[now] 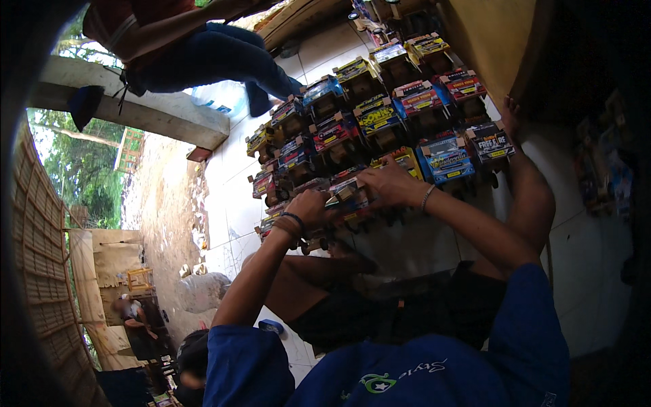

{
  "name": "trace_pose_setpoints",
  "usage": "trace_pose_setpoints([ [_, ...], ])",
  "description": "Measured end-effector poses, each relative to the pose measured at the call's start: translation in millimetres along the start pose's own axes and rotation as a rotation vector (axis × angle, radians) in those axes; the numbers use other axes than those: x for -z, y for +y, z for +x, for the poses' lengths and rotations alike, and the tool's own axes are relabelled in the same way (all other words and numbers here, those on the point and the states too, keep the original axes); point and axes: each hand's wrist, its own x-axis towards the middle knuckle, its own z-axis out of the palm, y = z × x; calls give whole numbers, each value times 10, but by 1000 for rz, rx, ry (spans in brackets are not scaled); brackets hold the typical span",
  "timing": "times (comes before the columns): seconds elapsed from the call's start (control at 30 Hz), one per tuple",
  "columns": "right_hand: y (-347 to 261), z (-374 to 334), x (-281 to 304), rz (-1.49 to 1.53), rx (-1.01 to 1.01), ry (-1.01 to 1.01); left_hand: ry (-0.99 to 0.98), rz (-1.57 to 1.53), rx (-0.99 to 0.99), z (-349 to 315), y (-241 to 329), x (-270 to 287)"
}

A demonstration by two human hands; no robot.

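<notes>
Both my hands are closed on one small toy truck (350, 195) with printed panels, near the front of a packed group of similar trucks. My left hand (308, 208) grips its left side, and my right hand (391, 184) has its fingers bent over the right side. The undersides of my fingers are hidden. Just beyond my right hand stands a truck with a yellow panel (405, 161), partly covered by that hand. To its right are a light blue truck (446, 161) and a black one (489, 142). Brown wheels show under several trucks.
My bent legs (525, 197) flank the rows of trucks on the white tiled floor (230, 210). A person in jeans (210, 57) sits on a ledge (183, 112) at the upper left. A yellowish wall (502, 41) rises at the right; more trucks (607, 163) lie in shadow there.
</notes>
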Motion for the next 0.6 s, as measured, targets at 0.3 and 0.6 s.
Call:
trace_pose_setpoints([
  [0.3,41,12,-64,26,7,27,-31,-68,-4,57,13,0],
  [0.6,10,9,-46,31,-17,22,-23,-130,-5,85,42,19],
])
